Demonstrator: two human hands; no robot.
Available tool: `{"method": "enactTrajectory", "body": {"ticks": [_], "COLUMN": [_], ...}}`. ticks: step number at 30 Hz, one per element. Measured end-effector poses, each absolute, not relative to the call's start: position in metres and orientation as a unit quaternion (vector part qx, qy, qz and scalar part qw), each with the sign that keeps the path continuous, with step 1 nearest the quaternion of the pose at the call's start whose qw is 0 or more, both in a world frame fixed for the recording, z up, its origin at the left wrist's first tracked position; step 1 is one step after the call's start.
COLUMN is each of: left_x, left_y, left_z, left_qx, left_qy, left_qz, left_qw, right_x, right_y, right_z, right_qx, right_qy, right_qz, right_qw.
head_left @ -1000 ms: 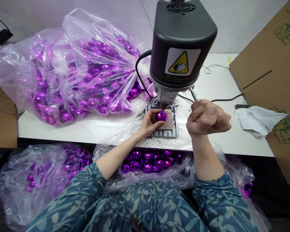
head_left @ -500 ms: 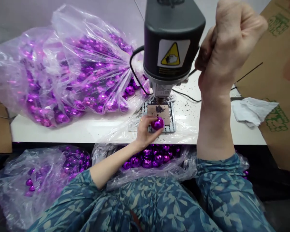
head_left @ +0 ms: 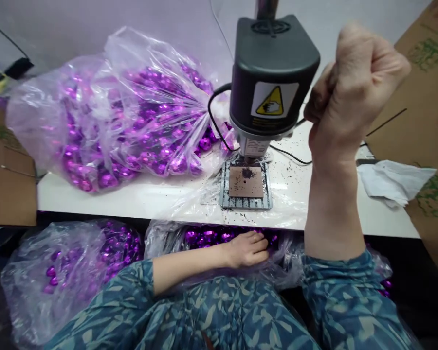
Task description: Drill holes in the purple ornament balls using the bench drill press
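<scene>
My right hand (head_left: 357, 82) is closed in a raised fist on the handle of a dark grey drill press (head_left: 273, 63), whose rod runs into the fist; the grip itself is hidden. Low in front of me, my left hand (head_left: 246, 250) lies palm down over an open plastic bag (head_left: 160, 238) of shiny purple faceted balls (head_left: 209, 236). Its fingers are bent together and the fingertips point down into the bag, so whatever they hold is hidden. Under the drill, a brown square board (head_left: 237, 187) with a small hole and dark shavings sits bare on the metal base (head_left: 226, 201).
A big tied clear bag (head_left: 131, 116) of purple balls lies on the white table (head_left: 131, 201). Another bag (head_left: 54, 272) sits lower left. Cardboard boxes stand left (head_left: 10, 170) and right (head_left: 427, 146). White paper (head_left: 394, 180) and a black cable (head_left: 292, 155) lie rightward.
My left hand has left the board, where it held a purple ball, and come down to the bag below the table edge. My right hand keeps its grip. The view has shifted slightly.
</scene>
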State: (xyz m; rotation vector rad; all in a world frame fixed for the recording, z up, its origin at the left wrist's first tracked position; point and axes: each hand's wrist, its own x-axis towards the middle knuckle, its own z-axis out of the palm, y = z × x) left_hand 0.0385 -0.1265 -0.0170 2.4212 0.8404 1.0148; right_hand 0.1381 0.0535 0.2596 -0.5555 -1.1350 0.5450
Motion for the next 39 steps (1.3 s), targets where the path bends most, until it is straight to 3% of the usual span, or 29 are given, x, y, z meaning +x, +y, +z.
{"method": "enactTrajectory", "body": {"ticks": [2, 5, 9, 11, 14, 16, 19, 23, 26, 29, 39], "left_x": [0.011, -0.043, -0.089, -0.094, -0.096, -0.101, -0.111, -0.116, -0.108, -0.092, -0.048], "left_y": [-0.094, -0.022, 0.071, 0.099, 0.120, 0.123, 0.111, 0.067, 0.032, 0.012, 0.013], "left_z": [-0.001, 0.032, 0.068, 0.076, 0.078, 0.076, 0.074, 0.072, 0.067, 0.058, 0.040], "left_qx": [0.834, 0.781, 0.700, 0.687, 0.684, 0.686, 0.688, 0.632, 0.533, 0.441, 0.399], "left_qy": [0.302, 0.415, 0.681, 0.717, 0.725, 0.717, 0.652, 0.526, 0.467, 0.430, 0.417], "left_qz": [0.447, 0.461, 0.212, 0.116, 0.073, 0.109, 0.285, 0.464, 0.515, 0.557, 0.549], "left_qw": [0.116, 0.063, 0.019, 0.023, 0.036, 0.064, 0.143, 0.330, 0.481, 0.557, 0.604], "right_x": [0.138, 0.138, 0.138, 0.138, 0.138, 0.138, 0.138, 0.139, 0.139, 0.138, 0.138], "right_y": [0.051, 0.048, 0.049, 0.049, 0.049, 0.049, 0.049, 0.048, 0.048, 0.049, 0.049], "right_z": [0.259, 0.259, 0.258, 0.258, 0.258, 0.259, 0.259, 0.258, 0.258, 0.257, 0.259], "right_qx": [-0.247, -0.252, -0.252, -0.251, -0.255, -0.262, -0.253, -0.244, -0.252, -0.245, -0.282], "right_qy": [-0.530, -0.540, -0.529, -0.527, -0.525, -0.525, -0.523, -0.527, -0.529, -0.523, -0.523], "right_qz": [0.252, 0.243, 0.232, 0.228, 0.232, 0.231, 0.230, 0.233, 0.231, 0.229, 0.232], "right_qw": [0.771, 0.766, 0.776, 0.780, 0.778, 0.776, 0.780, 0.780, 0.776, 0.784, 0.770]}}
